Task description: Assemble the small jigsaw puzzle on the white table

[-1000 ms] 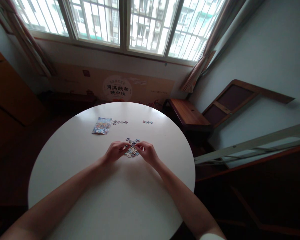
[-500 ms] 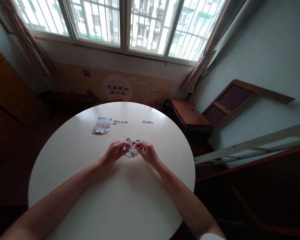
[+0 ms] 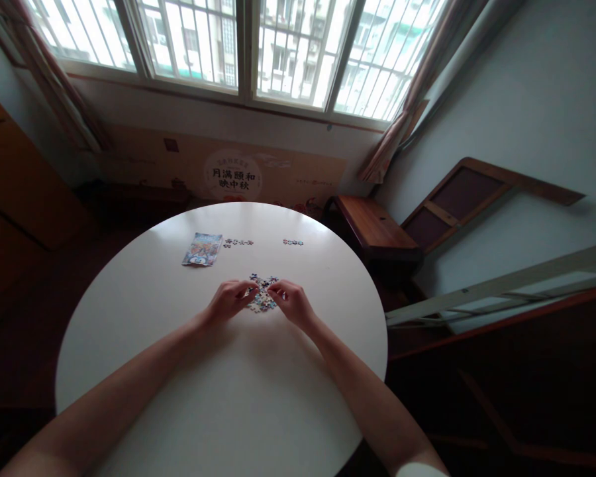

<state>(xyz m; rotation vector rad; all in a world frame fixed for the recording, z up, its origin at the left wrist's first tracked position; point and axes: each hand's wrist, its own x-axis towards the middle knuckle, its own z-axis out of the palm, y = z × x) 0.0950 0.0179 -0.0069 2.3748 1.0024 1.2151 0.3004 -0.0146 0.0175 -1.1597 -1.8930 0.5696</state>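
Observation:
A pile of small jigsaw puzzle pieces (image 3: 263, 301) lies on the round white table (image 3: 218, 391). At the pile's left side is my left hand (image 3: 231, 298), its fingers bent and pinched together over the pieces. Opposite it, my right hand (image 3: 291, 300) is closed in a similar pinch at the pile's right side. Whatever the fingertips hold is too small to make out. The two hands are apart, with pieces showing between them.
A colourful printed sheet or packet (image 3: 202, 250) lies at the table's far left, beside a cluster of puzzle pieces (image 3: 239, 242). A short row of pieces (image 3: 293, 242) is farther right. A wooden bench (image 3: 372, 222) stands beyond the table's right edge.

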